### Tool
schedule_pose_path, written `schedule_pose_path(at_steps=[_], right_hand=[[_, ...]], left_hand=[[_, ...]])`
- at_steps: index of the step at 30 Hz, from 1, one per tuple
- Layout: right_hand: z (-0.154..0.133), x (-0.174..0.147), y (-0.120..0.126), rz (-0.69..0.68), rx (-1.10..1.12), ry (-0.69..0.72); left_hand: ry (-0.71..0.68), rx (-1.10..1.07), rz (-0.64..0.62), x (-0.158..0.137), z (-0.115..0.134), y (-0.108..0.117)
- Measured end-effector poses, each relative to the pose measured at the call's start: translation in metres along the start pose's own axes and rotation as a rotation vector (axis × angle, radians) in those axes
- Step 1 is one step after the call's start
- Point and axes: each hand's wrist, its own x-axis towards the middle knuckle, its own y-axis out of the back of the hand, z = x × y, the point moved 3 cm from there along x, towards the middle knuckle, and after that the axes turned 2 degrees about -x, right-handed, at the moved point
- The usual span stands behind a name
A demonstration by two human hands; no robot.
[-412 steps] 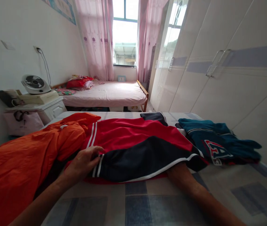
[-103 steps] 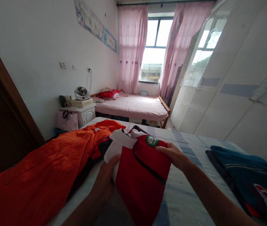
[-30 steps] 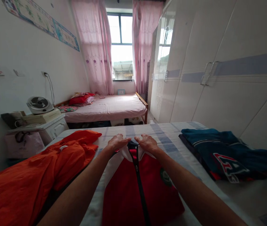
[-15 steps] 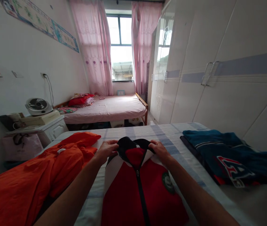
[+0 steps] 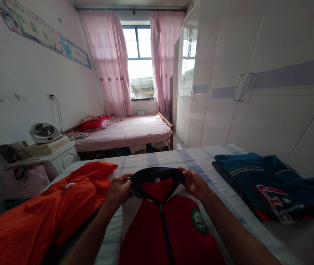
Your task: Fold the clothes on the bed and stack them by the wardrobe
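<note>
Closest to you lies the red zip-front jacket with white shoulder panels [image 5: 168,235], front side up on the blue-and-white checked bedsheet [image 5: 201,163], its dark zipper running straight down the middle and a round green badge on the chest at your right. Your left hand [image 5: 117,190] is closed on the left end of the jacket's dark navy collar [image 5: 157,176], fingers curled over the edge and thumb under it. Your right hand [image 5: 194,183] pinches the right end of that collar in the same way. Between the two hands the collar stands up in a shallow arch, showing the red lining inside.

Just to your left, touching the sheet beside the jacket, sprawls a crumpled bright orange garment [image 5: 43,213]. On your right, well apart from the jacket, sits a folded teal sweatshirt with red and white lettering [image 5: 273,184].

Past the foot of this bed, a white bedside cabinet [image 5: 59,158] against the left wall carries a small white desk fan [image 5: 44,131]. Farther on stands a second bed with a pink cover [image 5: 129,130], red bedding piled at its head. Glossy white wardrobe doors [image 5: 256,92] line the right wall, and pink curtains [image 5: 110,62] frame the bright window [image 5: 140,62] at the far end.
</note>
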Motion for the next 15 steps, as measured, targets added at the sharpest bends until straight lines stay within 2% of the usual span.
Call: schedule_pose_path(at_steps=[3,6,10,15], right_hand=[[-0.008,-0.004,-0.005,0.041,-0.002,-0.019],[-0.013,-0.006,-0.010,0.091,-0.102,0.009],[-0.009,-0.006,-0.009,0.149,-0.267,0.041],[-0.006,-0.007,-0.007,0.209,-0.516,0.150]], left_hand=[[-0.011,-0.065,-0.005,-0.005,0.009,-0.002],[0.027,-0.149,-0.021,-0.008,0.012,-0.008],[0.119,-0.215,-0.001,-0.007,-0.002,-0.016],[0.068,-0.183,0.022,-0.006,-0.019,-0.019]])
